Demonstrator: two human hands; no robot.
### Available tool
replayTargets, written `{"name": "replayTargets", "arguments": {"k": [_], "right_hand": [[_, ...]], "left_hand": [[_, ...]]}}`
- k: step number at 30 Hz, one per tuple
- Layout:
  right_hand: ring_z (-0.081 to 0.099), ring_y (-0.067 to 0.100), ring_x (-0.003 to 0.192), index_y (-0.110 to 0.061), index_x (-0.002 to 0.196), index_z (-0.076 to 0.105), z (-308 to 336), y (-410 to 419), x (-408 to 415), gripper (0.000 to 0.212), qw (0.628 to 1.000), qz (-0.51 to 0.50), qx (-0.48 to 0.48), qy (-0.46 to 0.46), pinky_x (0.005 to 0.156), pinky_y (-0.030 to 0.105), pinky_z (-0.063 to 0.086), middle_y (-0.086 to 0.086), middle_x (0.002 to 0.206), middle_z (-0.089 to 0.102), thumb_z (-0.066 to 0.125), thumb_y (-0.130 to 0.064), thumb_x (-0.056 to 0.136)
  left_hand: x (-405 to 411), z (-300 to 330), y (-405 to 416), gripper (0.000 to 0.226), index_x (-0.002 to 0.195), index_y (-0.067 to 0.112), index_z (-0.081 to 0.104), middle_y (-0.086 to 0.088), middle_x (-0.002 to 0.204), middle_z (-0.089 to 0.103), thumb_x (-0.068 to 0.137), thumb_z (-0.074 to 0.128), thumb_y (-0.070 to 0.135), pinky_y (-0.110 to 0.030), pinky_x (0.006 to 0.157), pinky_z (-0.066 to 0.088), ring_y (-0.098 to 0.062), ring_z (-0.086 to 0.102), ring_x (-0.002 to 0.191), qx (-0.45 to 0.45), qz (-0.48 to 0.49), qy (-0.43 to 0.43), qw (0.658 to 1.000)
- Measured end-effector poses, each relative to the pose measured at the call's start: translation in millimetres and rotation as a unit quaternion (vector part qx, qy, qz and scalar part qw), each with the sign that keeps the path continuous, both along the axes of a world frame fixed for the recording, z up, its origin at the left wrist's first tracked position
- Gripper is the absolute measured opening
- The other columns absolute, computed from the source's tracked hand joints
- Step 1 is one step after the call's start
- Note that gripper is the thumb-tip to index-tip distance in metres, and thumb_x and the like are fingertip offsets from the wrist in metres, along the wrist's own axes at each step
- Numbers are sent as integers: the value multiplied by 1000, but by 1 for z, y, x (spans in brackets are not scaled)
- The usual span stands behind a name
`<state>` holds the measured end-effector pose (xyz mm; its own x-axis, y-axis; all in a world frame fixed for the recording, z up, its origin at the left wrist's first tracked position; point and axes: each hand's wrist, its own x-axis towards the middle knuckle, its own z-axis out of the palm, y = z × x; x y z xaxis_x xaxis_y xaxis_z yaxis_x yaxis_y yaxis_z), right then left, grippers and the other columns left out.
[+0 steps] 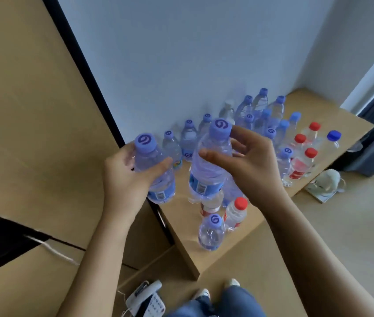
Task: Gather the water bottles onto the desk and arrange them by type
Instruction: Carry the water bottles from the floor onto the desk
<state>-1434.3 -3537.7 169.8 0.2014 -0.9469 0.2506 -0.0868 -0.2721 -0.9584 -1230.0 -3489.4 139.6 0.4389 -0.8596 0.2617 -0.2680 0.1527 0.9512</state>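
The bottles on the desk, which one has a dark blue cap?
The clear bottle at the far right edge of the desk, beside the red-capped ones. Its cap is deep blue; the others are pale purple-blue or red.

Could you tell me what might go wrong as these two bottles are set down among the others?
1. The right hand has only a loose, fingertip grip on the tall purple-capped bottle, which could slip onto the red-capped bottle below.
2. The desk is crowded; setting down the left hand's bottle may topple neighbours.
3. The small bottle stands near the desk's front edge and could be knocked off.
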Motion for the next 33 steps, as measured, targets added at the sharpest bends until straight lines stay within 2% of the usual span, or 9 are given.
{"name": "replayTargets", "arguments": {"k": [3, 8, 12, 15, 18, 20, 22, 25, 33], "right_hand": [[73, 13, 92, -14, 105, 73, 4, -49, 5, 32, 1000, 18, 6, 5, 86, 45, 58, -4, 93, 77, 84, -13, 76], [72, 11, 89, -25, 98, 72, -3, -118, 18, 31, 997, 64, 22, 37, 84, 42, 58, -9, 87, 76, 85, -13, 73], [70, 11, 93, -21, 106, 70, -28, -160, 33, 37, 990, 97, 56, 84, 87, 39, 57, -9, 94, 74, 85, -16, 73], [67, 15, 97, -15, 111, 69, -54, -181, 42, 41, 981, 122, 68, 132, 90, 39, 54, -4, 99, 73, 84, -18, 73], [64, 29, 89, -9, 98, 69, -82, -196, 50, 31, 967, 163, 81, 178, 82, 44, 53, 12, 90, 70, 83, -16, 72], [58, 28, 75, -2, 93, 67, -101, -205, 53, 33, 957, 185, 84, 208, 72, 39, 50, 19, 85, 66, 85, -16, 70], [49, 16, 68, 2, 91, 64, -117, -212, 56, 38, 943, 205, 83, 247, 64, 29, 43, 20, 81, 63, 86, -18, 68], [55, 7, 71, -10, 88, 64, -136, -220, 59, 31, 926, 233, 108, 276, 58, 8, 39, 0, 80, 65, 86, -15, 68], [53, 9, 69, -18, 81, 51, -155, -230, 65, 39, 895, 264, 117, 340, 56, 19, 37, -6, 77, 56, 86, -9, 68]], "left_hand": [[-5, 4, -28, 22, 92, 11, 73, 4, 84, 75, 74, 85, 9, -23, 72, 55, -10, 70, 78, 9, 28, -2, 1000], [-12, -8, -68, 23, 89, 4, 69, -12, 84, 72, 72, 84, 5, -49, 79, 56, -29, 69, 83, 54, 97, 6, 994], [-17, -34, -95, 31, 97, 6, 70, -7, 93, 74, 72, 87, 9, -43, 84, 54, -28, 68, 93, 79, 157, 18, 984], [-18, -62, -110, 34, 96, 8, 68, -4, 92, 73, 70, 89, 12, -37, 81, 54, -24, 67, 92, 101, 196, 23, 975], [-22, -91, -122, 35, 90, 24, 63, 8, 87, 69, 69, 89, 14, -17, 73, 50, 0, 63, 81, 131, 221, 26, 966], [-24, -109, -128, 40, 87, 32, 58, 14, 86, 65, 69, 90, 15, -8, 69, 45, 11, 59, 77, 149, 235, 24, 960], [-25, -127, -132, 39, 89, 29, 59, 13, 89, 65, 69, 90, 18, -13, 73, 49, 9, 60, 82, 171, 241, 23, 955], [-26, -149, -136, 41, 99, 14, 62, 3, 96, 67, 70, 90, 23, -36, 83, 55, -9, 64, 92, 195, 243, 26, 950], [-34, -173, -135, 38, 98, 26, 60, 8, 93, 69, 73, 88, 18, -31, 79, 56, -10, 68, 88, 180, 257, 57, 948]]}}
